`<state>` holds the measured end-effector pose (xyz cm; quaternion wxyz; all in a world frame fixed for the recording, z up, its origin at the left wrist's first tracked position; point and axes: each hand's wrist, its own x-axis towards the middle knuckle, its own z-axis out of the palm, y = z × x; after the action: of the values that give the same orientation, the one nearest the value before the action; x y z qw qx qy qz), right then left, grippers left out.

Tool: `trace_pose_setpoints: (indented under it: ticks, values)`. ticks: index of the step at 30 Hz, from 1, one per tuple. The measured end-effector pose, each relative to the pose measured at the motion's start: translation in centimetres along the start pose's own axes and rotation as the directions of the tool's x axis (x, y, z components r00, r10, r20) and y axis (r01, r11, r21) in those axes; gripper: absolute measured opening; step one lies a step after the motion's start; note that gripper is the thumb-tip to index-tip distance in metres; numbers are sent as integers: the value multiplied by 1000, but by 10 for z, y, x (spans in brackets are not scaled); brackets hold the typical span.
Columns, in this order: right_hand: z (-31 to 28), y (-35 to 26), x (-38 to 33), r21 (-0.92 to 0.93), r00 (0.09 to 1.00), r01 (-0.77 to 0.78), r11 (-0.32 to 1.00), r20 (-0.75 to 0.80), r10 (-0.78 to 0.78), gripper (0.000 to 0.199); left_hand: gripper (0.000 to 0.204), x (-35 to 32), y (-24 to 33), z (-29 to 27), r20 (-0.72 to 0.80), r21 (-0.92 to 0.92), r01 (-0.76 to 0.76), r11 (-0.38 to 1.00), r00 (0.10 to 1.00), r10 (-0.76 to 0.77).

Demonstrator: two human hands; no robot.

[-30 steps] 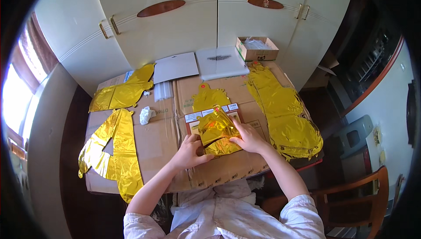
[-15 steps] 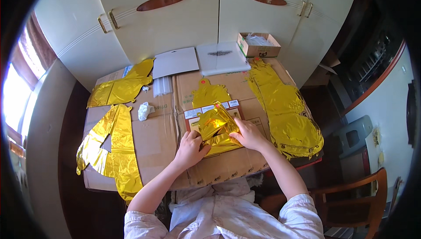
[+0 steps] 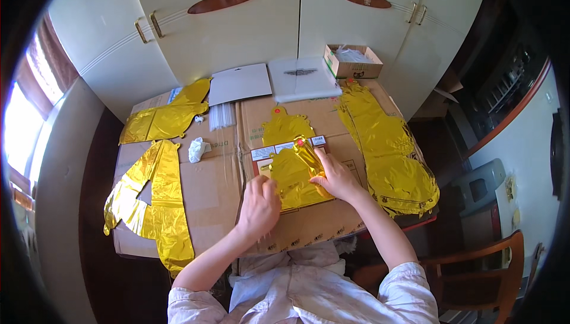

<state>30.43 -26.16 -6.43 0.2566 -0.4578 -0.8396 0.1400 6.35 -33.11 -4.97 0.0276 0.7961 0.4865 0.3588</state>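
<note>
A narrow folded gold foil balloon [image 3: 309,159] is gripped in my right hand [image 3: 337,178], its upper end with a red spot sticking up past my fingers. Beneath it, another gold foil piece [image 3: 291,175] lies flat over a red-edged printed sheet [image 3: 264,153]. My left hand [image 3: 260,205] hovers at the lower left of that flat foil, its fingers curled in with no foil showing in them. Just beyond the sheet lies one more flat gold foil balloon [image 3: 288,127] with a red spot at its top.
Cardboard [image 3: 217,205] covers the table. Larger gold foil balloons lie at the left [image 3: 166,199], far left [image 3: 163,119] and right [image 3: 386,152]. At the back are a grey-white board [image 3: 240,83], a clear plastic stack [image 3: 303,83] and a small box [image 3: 359,70]. Crumpled white tissue [image 3: 197,150] sits left of centre.
The spread, crumpled foil has become a narrow folded strip in my right hand. My left hand has let go of it and drawn back slightly toward me.
</note>
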Motion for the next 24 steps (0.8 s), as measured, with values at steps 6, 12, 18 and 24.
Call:
trace_pose_setpoints:
  ticks: [6,12,18,24]
  values:
    - [1,5,1,-7,999,48,999,-15,-49,82,59,-7,57,6,362,-137,-406,904,829,427]
    - [-2,1,4,20,999,30,999,28,-31,82,77,0,39,21,494,-144,-403,904,762,418]
    - [1,5,3,1,998,55,998,-2,-55,82,82,3,29,16,551,-45,-400,916,754,357]
    - [-1,1,3,0,999,41,999,18,-41,83,81,1,27,9,559,55,-407,912,769,309]
